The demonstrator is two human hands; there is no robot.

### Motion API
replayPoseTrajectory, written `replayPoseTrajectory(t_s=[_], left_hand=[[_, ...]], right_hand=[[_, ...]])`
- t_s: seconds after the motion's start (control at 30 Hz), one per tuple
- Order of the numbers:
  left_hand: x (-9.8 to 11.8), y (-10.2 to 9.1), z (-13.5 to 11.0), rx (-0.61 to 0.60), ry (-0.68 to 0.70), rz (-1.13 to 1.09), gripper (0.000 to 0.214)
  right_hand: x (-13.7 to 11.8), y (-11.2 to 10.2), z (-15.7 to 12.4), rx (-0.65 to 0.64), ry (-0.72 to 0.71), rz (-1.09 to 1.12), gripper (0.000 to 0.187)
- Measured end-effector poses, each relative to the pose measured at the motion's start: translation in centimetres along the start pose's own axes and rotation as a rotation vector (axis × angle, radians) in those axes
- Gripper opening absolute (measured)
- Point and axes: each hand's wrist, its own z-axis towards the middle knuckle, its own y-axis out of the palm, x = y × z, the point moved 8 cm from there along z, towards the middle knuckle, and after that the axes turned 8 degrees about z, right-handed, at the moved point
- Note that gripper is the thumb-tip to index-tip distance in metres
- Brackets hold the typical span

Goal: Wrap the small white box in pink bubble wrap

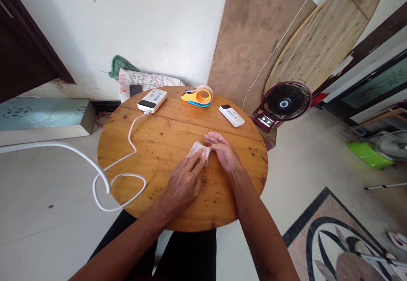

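A small whitish packet point(200, 149), apparently in clear plastic, lies on the round wooden table point(165, 132). My left hand point(184, 179) reaches over its near side, with the index and middle fingers stretched out and resting on top of it. My right hand point(226, 153) is just to the right of the packet, palm turned inward and fingers loosely bent and apart. Its thumb is close to the packet's right edge; whether it touches cannot be made out. Nothing shows in the right hand.
A white power bank point(153, 100) with a white cable point(132, 134) stands at back left. An orange tape dispenser point(197, 96) is at the back, with a second power bank point(231, 115) to its right. Beyond the table's right edge stands a fan point(284, 102).
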Motion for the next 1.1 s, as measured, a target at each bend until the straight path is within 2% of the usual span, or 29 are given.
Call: replayPoseTrajectory(t_s=[0.13,0.33,0.5,0.73,0.87,1.0,1.1], left_hand=[[-0.3,-0.2,-0.2,0.039,0.012,-0.044,0.061],[-0.4,-1.4,-0.5,0.118,-0.001,-0.054,0.046],[-0.5,-1.5,-0.8,0.121,-0.01,-0.055,0.036],[-0.3,-2.3,-0.7,0.18,0.01,-0.105,0.033],[0.1,-3.0,-0.7,0.232,0.029,-0.148,0.024],[0.3,-3.0,-0.5,0.19,0.032,-0.192,0.012],[0.5,-2.9,-0.3,0.153,0.037,-0.199,0.012]], right_hand=[[-0.2,-0.5,0.1,0.033,0.003,0.008,0.038],[-0.3,-0.4,0.0,0.021,0.014,0.009,0.031],[-0.4,-0.5,-0.1,0.009,0.013,0.007,0.028],[-0.6,-0.1,-0.3,-0.008,0.009,-0.058,0.024],[-0.5,-0.2,-0.2,-0.006,0.008,-0.069,0.023],[-0.4,-0.8,-0.1,0.06,0.012,-0.053,0.023],[-0.3,-1.2,0.1,0.09,0.025,-0.029,0.027]])
